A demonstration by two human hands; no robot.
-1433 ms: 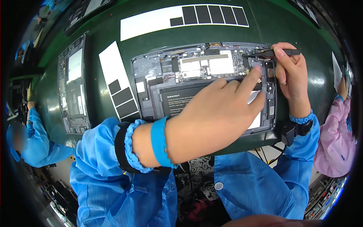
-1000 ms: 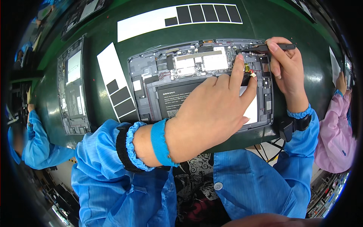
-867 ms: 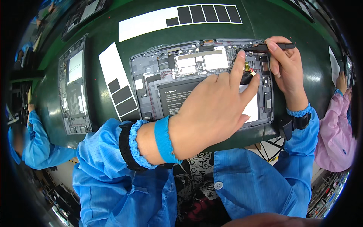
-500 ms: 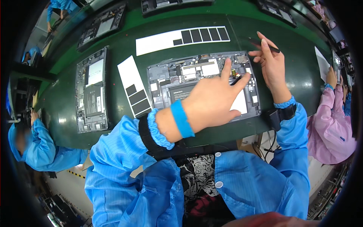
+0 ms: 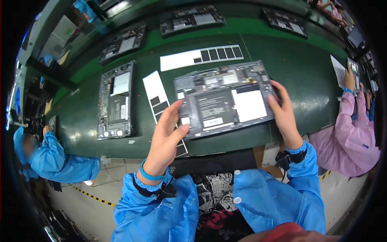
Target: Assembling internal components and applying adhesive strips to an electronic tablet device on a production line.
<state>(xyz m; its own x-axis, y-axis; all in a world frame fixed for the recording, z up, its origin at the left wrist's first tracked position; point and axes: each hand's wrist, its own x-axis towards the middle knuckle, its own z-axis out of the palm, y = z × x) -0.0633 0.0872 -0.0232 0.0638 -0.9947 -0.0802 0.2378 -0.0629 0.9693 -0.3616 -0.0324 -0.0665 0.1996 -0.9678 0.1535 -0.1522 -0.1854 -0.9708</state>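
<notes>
An opened tablet-like device [image 5: 213, 111] lies in front of me, its inside facing up. It shows a black battery, a white rectangular panel and a circuit board along the far side; its outline is slightly blurred and tilted. My left hand [image 5: 162, 139] holds the left edge, thumb on the near left corner and fingers along the side. At the opposite edge my right hand [image 5: 284, 115] grips, thumb on top and fingers around the side. Parts of the fingers are hidden by the device. A white sheet with black rectangular pads [image 5: 155, 86] passes partly behind my left hand.
Beyond the device lies another white sheet of black pads [image 5: 177, 61]. A second opened device [image 5: 115, 103] lies left, with several more [image 5: 192, 22] along the far side of the green table [image 5: 314, 72]. People in blue [image 5: 60, 155] and pink [image 5: 346, 125] work either side.
My left hand has left the board area and now holds the left edge. My right hand has come down onto the right edge; its dark slim tool no longer shows. The device is turned slightly.
</notes>
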